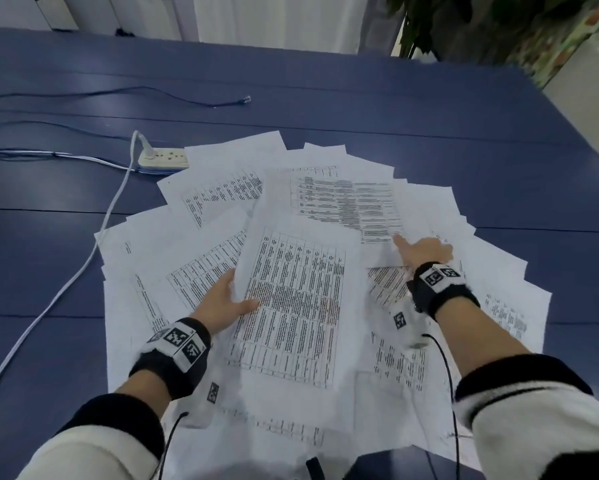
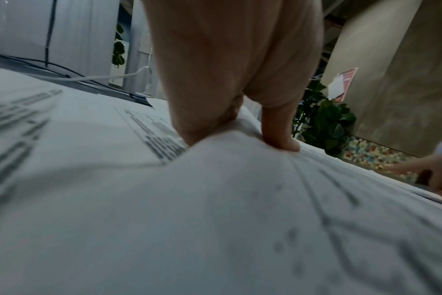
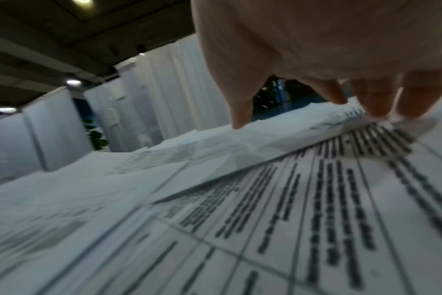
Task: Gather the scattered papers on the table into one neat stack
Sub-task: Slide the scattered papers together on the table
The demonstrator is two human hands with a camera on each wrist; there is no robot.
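Several printed sheets lie fanned out and overlapping on the blue table (image 1: 325, 98). The top sheet (image 1: 291, 306), printed with a dense table, lies in the middle of the spread. My left hand (image 1: 237, 296) grips that sheet's left edge, thumb on top and fingers along the edge. In the left wrist view the left hand (image 2: 236, 119) pinches the paper (image 2: 215, 199), which bulges up. My right hand (image 1: 426, 247) rests palm down on the papers at the right. Its fingertips (image 3: 376, 111) touch a sheet (image 3: 290, 199) and its thumb stands apart.
A white power strip (image 1: 163, 159) sits by the far left of the spread, its white cable (image 1: 93, 244) running toward the near left edge. Thin dark cables (image 1: 118, 91) cross the far left. Bare tabletop lies beyond the papers. A potted plant (image 1: 447, 22) stands past the far edge.
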